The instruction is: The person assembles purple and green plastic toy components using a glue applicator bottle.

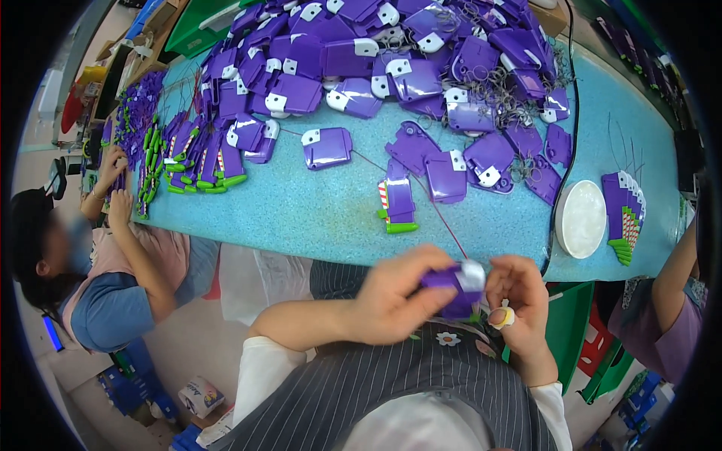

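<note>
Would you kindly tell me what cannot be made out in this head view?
- Purple piece: blurred, mostly covered by the left hand and right hand.
- Thin red string: its lower end is lost behind the piece.
- Metal rings: too small to count.

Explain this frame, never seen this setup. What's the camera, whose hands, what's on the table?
One fisheye camera worn on a person's head looks down, so straight edges bend. No machine: the two bare hands at the lower edge are the wearer's. The left hand and right hand together hold a small purple plastic piece with a white tab; their grip is closed on it. On the blue table lie a heap of purple shells, finished pieces with green ends and a white round dish. Other people work at both sides.
</note>
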Tool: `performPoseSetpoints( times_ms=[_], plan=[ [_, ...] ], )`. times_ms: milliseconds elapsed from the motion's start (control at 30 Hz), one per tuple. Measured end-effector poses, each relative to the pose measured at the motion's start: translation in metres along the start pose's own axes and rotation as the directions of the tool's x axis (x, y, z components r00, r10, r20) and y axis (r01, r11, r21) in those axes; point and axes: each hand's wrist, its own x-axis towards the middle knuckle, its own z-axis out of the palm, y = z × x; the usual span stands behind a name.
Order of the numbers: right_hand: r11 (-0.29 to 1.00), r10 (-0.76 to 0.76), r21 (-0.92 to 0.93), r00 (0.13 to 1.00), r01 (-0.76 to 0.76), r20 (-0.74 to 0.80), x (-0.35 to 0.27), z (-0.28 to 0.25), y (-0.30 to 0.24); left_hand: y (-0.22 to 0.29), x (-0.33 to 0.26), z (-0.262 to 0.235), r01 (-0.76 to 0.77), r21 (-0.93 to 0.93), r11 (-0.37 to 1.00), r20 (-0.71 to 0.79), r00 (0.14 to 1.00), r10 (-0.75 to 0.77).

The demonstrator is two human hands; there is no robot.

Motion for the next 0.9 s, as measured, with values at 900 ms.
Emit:
performPoseSetpoints(
  times_ms=[900],
  plan=[
    [0.973,0.201,0.119,0.980,-0.198,-0.012,0.006,0.020,0.019,-0.021,-0.015,0.025,0.084,-0.145,0.986,-0.209,0.971,-0.114]
  ],
)
